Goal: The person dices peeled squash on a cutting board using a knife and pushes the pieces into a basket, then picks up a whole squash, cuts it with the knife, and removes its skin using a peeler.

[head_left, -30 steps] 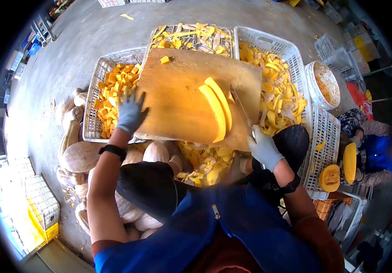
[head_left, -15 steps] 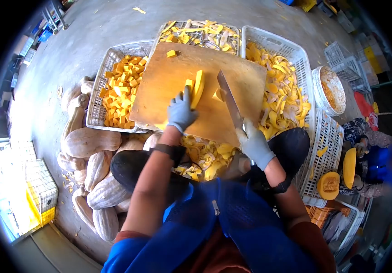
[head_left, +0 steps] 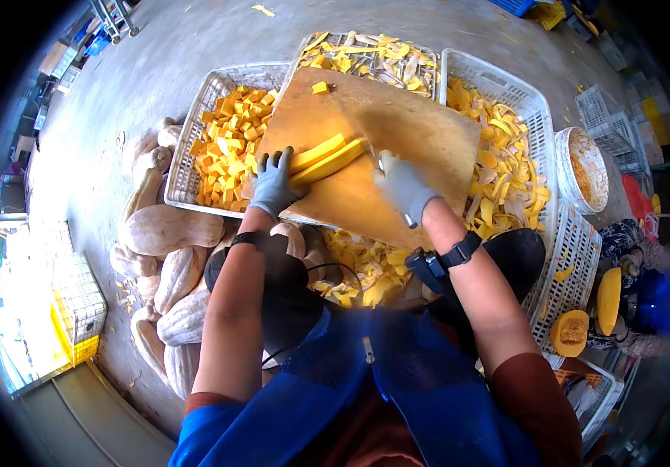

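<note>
Two long yellow pumpkin strips (head_left: 327, 159) lie side by side and slanted on the wooden board (head_left: 420, 132). My left hand (head_left: 274, 183), in a grey glove, touches their left ends with its fingers spread. At their right ends my right hand (head_left: 403, 187), also gloved, is closed around the handle of a knife (head_left: 362, 124), whose blade is smeared by motion. A small pumpkin cube (head_left: 320, 88) sits near the board's far edge.
A crate (head_left: 183, 167) of pumpkin cubes stands left of the board, a crate (head_left: 541, 117) of peels right. Whole pumpkins (head_left: 173, 229) pile up at the lower left. A white bucket (head_left: 592, 171) stands right. Another person (head_left: 654, 300) is at the far right.
The strips have turned from steep to slanted, with my left hand now at their left ends. My right hand has moved up and left with the knife. The whole view has shifted somewhat.
</note>
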Available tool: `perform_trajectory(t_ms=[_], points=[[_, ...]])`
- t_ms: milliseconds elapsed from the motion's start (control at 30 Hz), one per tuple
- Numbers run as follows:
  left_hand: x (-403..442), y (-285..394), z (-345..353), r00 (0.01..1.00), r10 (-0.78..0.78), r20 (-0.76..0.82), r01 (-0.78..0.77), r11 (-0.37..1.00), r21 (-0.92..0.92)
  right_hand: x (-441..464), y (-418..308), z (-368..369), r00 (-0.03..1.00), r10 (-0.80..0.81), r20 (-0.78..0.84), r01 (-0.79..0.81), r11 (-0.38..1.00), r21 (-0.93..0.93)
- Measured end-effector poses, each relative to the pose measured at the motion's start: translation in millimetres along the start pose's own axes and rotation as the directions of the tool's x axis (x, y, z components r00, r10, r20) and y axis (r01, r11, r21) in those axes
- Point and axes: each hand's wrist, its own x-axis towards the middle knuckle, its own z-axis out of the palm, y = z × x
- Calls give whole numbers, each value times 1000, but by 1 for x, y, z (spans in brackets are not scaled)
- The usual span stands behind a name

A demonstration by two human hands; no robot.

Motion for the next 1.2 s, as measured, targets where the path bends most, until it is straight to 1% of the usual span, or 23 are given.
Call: perform_trajectory(t_ms=[33,67,100,167,200,300,333,400,433,500,567,600,700,733,833,867,967,1000,1100,1133,1200], points=[[-1,-2,5,998,25,-51,-27,999,-35,-3,-5,3,1000,1,23,-1,1000,-8],[-3,-3,11,995,20,-93,-17,999,42,-6,-10,4,999,0,48,0,1000,-17],[-5,-4,10,996,20,-86,-18,999,27,-10,-14,6,997,2,73,0,1000,-24],[-6,-6,11,997,24,-76,-24,1000,-2,-10,-11,15,1000,-14,-18,14,1000,-24],[-7,-7,13,994,36,-106,-34,999,16,-10,-14,15,998,-25,-65,24,999,-25],[-8,-10,16,998,3,-69,-2,1000,17,-14,-27,1,972,-133,-193,152,984,90],[-12,0,6,996,-6,-86,12,998,60,-17,-36,-5,939,-187,-290,224,970,97],[-12,0,6,996,-10,-84,13,999,40,-21,-56,-10,833,-282,-475,368,925,95],[-12,1,3,996,-11,-84,14,999,33,-19,-56,0,888,-221,-404,285,953,105],[-15,4,-2,998,-18,-56,20,999,47,-10,-43,34,963,-89,-255,118,988,101],[-16,5,-4,999,-21,-43,23,999,45,-3,-15,59,982,-126,-138,125,992,-13],[-11,5,-7,998,-11,-62,14,999,48,2,-8,63,986,-139,-88,133,989,-68],[-19,7,0,996,-38,-86,40,999,27,-23,-48,20,991,-104,-82,102,994,-24],[-18,7,5,989,-44,-140,47,999,22,-30,-60,14,981,-126,-147,130,991,21],[-18,16,5,989,-88,-118,98,992,77,-16,-65,43,999,-17,-50,18,1000,9],[-18,15,9,985,-59,-161,68,996,52,-7,-54,58,999,-32,34,35,996,-81],[-18,22,9,976,-153,-152,162,986,44,1,-51,47,996,-46,70,51,996,-72],[-18,24,9,971,-196,-136,202,979,31,0,-50,41,997,-37,70,42,997,-64],[-23,26,5,953,-222,-204,217,975,-47,-22,-70,22,987,-133,-85,130,991,-36],[-25,21,5,943,-209,-258,195,978,-79,-28,-80,20,973,-176,-151,172,984,-39],[-29,5,4,957,-153,-245,145,988,-53,-19,-81,40,993,-108,-50,107,994,-23]])
